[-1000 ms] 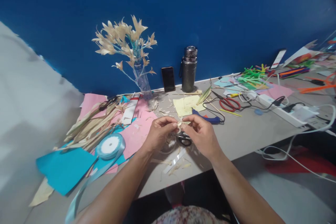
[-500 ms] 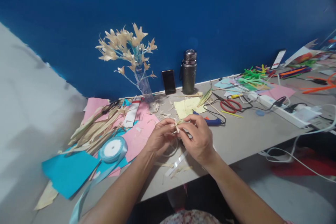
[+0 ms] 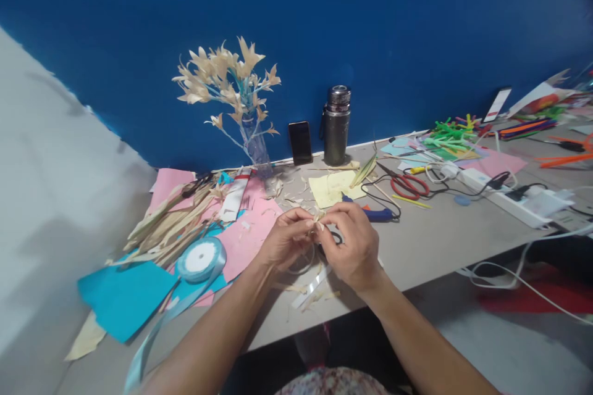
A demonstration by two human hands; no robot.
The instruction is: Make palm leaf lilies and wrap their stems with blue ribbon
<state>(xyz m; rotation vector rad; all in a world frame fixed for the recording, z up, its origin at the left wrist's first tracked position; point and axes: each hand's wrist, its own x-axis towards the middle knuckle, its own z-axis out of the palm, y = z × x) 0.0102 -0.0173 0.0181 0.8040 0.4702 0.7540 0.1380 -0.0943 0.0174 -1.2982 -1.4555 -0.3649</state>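
Note:
Both hands meet over the front of the table, pinching a small pale piece of dried husk [image 3: 319,218]. My left hand [image 3: 286,239] grips it from the left between thumb and fingertips. My right hand [image 3: 353,242] closes on its other side, thumb and forefinger together. Fingers cover most of the piece, so its full shape is hidden. Just behind the right hand lies a blue-handled tool [image 3: 378,215], perhaps a glue gun, with a black cord. Beneath the hands are a clear strip [image 3: 311,287] and husk scraps. Farther back, husk flowers [image 3: 222,71] stand in a clear vase [image 3: 257,148].
At left lie husk strips [image 3: 160,228], a light-blue ribbon roll [image 3: 200,259], pink paper [image 3: 245,234] and blue sheets [image 3: 132,296]. A phone [image 3: 301,143] and a flask [image 3: 336,126] stand by the wall. Red-handled scissors [image 3: 407,185] and a power strip [image 3: 504,197] are at right.
The view has shifted slightly. Both hands stay together on the husk piece, with the right fingers moved a little closer around it.

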